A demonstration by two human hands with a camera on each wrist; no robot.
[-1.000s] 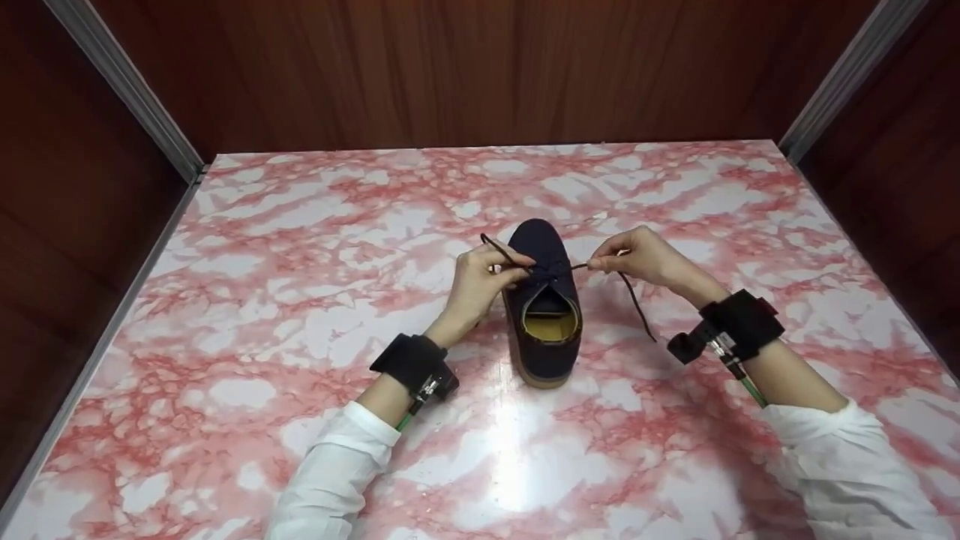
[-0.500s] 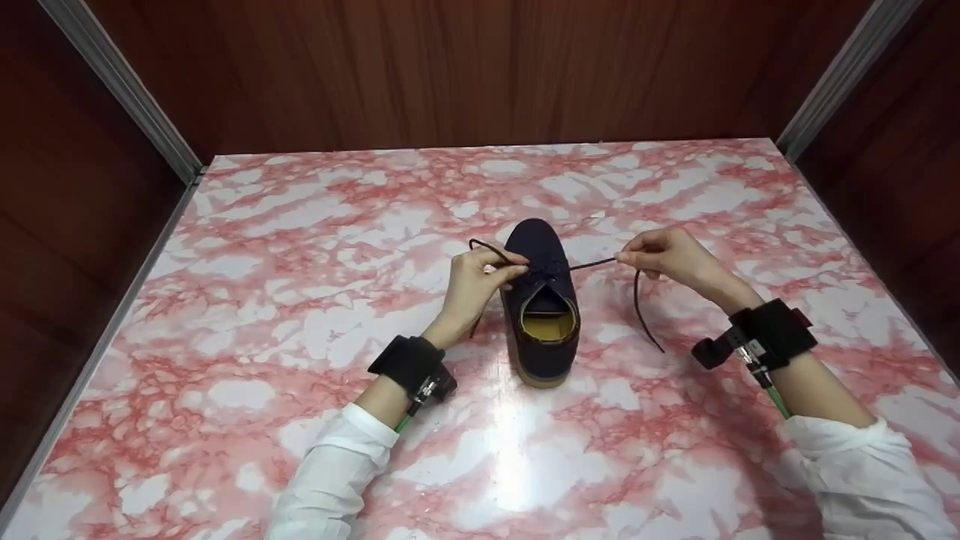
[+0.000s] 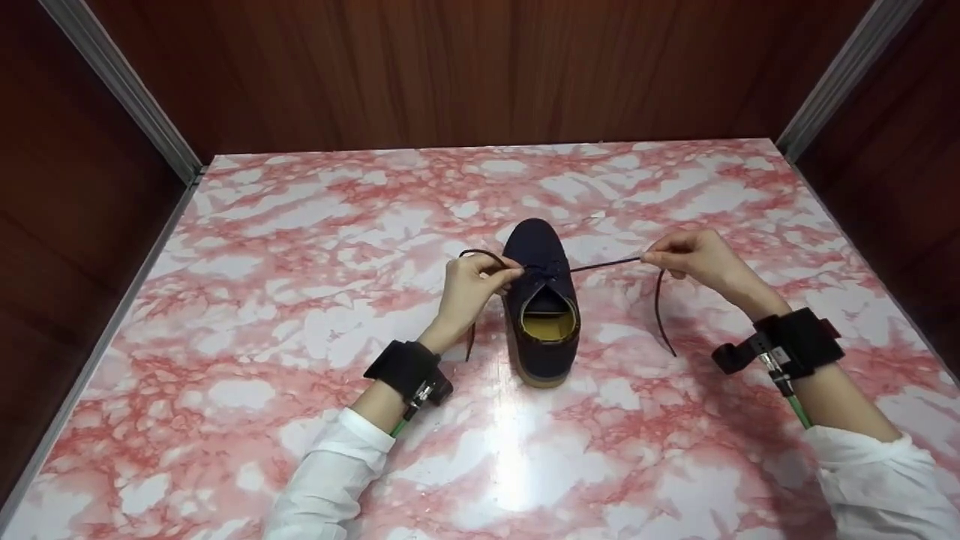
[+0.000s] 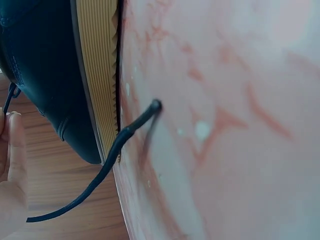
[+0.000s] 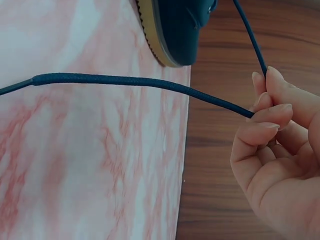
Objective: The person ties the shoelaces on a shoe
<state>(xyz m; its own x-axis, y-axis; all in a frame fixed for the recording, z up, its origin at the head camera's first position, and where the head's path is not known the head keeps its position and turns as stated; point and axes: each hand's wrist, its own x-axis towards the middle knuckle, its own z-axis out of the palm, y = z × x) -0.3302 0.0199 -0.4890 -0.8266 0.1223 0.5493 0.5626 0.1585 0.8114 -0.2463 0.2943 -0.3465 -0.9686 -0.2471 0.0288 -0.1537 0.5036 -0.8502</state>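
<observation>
Dark lace (image 3: 606,265) is pinched in the left hand (image 3: 466,291), angled inward, and the right hand (image 3: 703,261), held outward. The shoe (image 3: 546,360) lies between grips, nearer the left.

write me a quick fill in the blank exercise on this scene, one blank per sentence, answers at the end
The left hand and the right hand both pinch the lace, and the one farther from the shoe is the ____ hand.
The toe of the shoe points ____ the sleeves.
The insole inside the shoe is ____ in colour.
Both sleeves are ____ in colour.

Missing words: right; away from; yellow; white.
</observation>
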